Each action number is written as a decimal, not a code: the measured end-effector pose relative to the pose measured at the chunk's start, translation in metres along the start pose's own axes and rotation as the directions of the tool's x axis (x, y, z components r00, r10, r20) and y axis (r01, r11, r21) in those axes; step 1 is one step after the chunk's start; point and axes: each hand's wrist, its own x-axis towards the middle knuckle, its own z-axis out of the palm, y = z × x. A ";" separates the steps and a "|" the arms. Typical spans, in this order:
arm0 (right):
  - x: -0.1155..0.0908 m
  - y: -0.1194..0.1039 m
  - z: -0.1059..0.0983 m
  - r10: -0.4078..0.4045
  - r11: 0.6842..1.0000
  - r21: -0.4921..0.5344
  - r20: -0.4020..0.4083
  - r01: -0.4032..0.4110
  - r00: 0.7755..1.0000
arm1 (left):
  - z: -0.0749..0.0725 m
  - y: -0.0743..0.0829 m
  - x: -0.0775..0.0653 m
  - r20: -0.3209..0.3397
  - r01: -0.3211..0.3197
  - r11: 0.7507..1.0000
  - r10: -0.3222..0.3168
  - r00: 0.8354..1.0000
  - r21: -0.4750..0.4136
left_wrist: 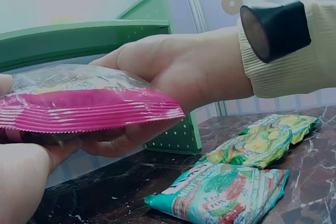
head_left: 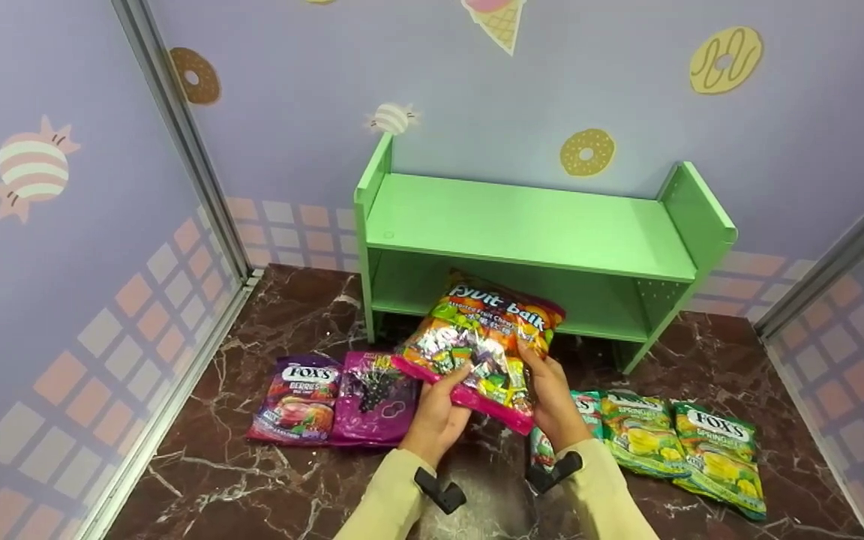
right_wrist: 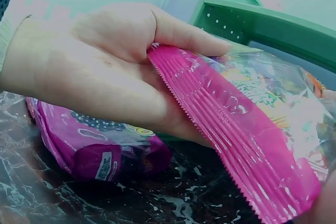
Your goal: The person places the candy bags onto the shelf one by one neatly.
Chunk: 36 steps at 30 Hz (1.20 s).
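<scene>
Both hands hold a candy bag (head_left: pixel 492 326) with "Fruit baik" lettering, a clear lower window showing wrapped sweets and a pink crimped edge. It is held up in front of the green shelf, pink edge toward me. My left hand (head_left: pixel 438 416) grips the near left part, thumb on top and fingers hidden underneath. My right hand (head_left: pixel 556 397) grips the right side, its thumb over the face of the bag. In the left wrist view the right hand (left_wrist: pixel 168 72) has fingers under the bag. The right wrist view shows the left hand (right_wrist: pixel 105 66) at the pink edge.
A green two-tier shelf (head_left: pixel 529 225) stands against the decorated wall. On the dark marbled surface (head_left: pixel 252 487), a Fox's berries bag (head_left: pixel 297 401) and a purple bag (head_left: pixel 376 397) lie left. A teal bag (left_wrist: pixel 226 192) and two green-yellow bags (head_left: pixel 642 433) lie right.
</scene>
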 end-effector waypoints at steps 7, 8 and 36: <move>0.006 -0.005 0.008 -0.070 0.996 -0.047 -0.005 0.069 0.998 | 0.002 0.008 0.004 0.035 0.007 0.999 -0.006 0.999 -0.041; 0.007 -0.006 0.010 -0.082 0.995 -0.055 -0.009 0.082 0.997 | 0.002 0.009 0.005 0.035 0.007 0.999 -0.005 0.999 -0.049; 0.006 -0.007 0.020 -0.084 0.969 -0.218 0.163 0.119 0.983 | -0.009 0.025 0.045 -0.010 -0.078 0.929 0.080 0.997 -0.363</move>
